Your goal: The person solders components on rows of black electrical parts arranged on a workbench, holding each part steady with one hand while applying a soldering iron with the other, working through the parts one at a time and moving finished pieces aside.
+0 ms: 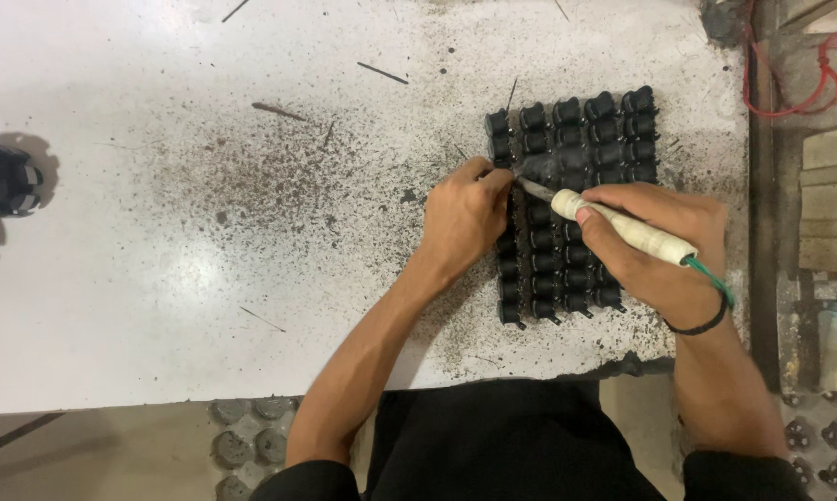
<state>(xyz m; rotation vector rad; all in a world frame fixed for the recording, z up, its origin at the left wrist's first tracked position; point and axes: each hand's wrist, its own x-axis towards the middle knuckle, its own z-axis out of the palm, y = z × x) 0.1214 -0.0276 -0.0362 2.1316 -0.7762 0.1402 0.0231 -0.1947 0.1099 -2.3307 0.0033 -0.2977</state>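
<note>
Dozens of small black moulded parts (567, 199) are laid in tight rows on a white, grit-speckled table (159, 232). One part at the block's left edge is pinched by the left hand (463, 218). A pale wooden-handled tool (618, 225) is clenched in the right hand (664, 250), its metal tip touching that part.

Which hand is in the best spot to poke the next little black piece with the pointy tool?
Probably the right hand: it grips the pale-handled tool, whose tip points at the black pieces. The left hand holds no tool and rests on them.
</note>
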